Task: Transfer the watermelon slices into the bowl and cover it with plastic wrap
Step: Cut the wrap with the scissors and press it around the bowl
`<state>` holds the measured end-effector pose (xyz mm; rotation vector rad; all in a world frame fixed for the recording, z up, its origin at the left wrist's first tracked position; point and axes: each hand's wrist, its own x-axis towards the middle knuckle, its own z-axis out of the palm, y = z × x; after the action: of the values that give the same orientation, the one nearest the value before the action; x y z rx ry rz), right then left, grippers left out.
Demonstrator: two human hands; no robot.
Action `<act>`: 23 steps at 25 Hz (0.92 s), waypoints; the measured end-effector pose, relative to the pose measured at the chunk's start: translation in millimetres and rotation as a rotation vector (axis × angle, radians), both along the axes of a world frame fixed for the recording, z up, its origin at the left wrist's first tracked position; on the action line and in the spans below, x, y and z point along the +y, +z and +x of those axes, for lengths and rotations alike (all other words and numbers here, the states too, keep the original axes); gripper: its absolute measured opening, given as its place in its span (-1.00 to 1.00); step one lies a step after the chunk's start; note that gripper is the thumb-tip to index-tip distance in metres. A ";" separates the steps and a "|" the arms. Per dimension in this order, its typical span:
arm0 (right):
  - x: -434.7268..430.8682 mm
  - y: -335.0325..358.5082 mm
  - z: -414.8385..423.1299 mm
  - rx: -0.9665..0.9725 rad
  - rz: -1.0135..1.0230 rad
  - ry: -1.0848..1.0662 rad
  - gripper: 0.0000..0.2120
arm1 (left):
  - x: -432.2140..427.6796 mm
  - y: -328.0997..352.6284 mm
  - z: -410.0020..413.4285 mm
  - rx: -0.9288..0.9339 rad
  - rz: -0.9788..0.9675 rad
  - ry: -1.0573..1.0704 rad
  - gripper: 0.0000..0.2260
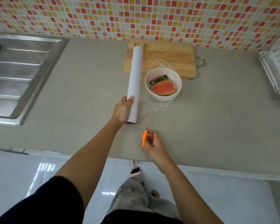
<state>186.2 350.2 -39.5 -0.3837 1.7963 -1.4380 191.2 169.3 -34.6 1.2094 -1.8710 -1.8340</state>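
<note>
watermelon slices (pixel 163 87) in bowl (pixel 163 84), seemingly under plastic wrap (pixel 155 107).

Both bare arms reach forward; the left hand (pixel 122 110) grips a roll (pixel 135 81), thumb on top; the right hand (pixel 153 143) pinches scissors (pixel 145 135), blades pointing away.
</note>
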 end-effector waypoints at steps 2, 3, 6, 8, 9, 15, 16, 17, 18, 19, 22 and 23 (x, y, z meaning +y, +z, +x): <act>6.6 -1.1 11.0 -0.043 0.029 0.033 -0.94 | 0.2 0.0 0.0 0.018 0.001 0.002 -0.79; 8.3 -0.8 14.2 -0.059 0.037 0.049 -0.95 | 0.7 0.0 -0.7 0.026 0.001 0.001 -0.79; 9.1 2.6 21.5 -0.094 0.059 0.104 -0.95 | 1.3 -0.2 -1.4 0.022 0.000 -0.008 -0.79; 7.7 4.8 23.9 -0.090 0.066 0.122 -0.94 | 0.4 -1.4 -1.9 0.029 0.008 -0.009 -0.78; 6.1 5.8 24.4 -0.093 0.067 0.130 -0.95 | -0.4 -2.6 -2.0 0.034 0.010 -0.006 -0.78; 1.0 6.9 28.4 -0.154 0.075 0.147 -0.84 | -4.2 -5.9 -4.0 0.034 0.033 -0.007 -0.78; 2.7 5.6 31.9 -0.154 0.078 0.151 -0.85 | -5.2 -5.8 -4.3 0.029 0.035 -0.009 -0.78; 4.5 4.1 35.0 -0.159 0.084 0.154 -0.86 | -6.1 -5.9 -4.6 0.022 0.036 -0.014 -0.78; 5.7 3.2 36.5 -0.164 0.088 0.153 -0.88 | -6.6 -5.8 -4.8 0.014 0.034 -0.019 -0.77; 5.0 2.1 35.8 -0.160 0.089 0.154 -0.90 | -6.9 -5.4 -5.2 0.008 0.032 -0.024 -0.78; -4.5 1.0 26.7 -0.124 0.066 0.149 -0.94 | -6.7 -4.5 -5.5 0.004 0.029 -0.024 -0.78; -8.3 0.4 23.7 -0.110 0.047 0.140 -0.95 | -6.7 -5.1 -5.3 0.004 0.026 -0.021 -0.78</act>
<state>210.0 341.9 -39.1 -0.3902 1.6787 -1.2929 186.0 162.6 -39.7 1.1974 -1.8701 -1.8765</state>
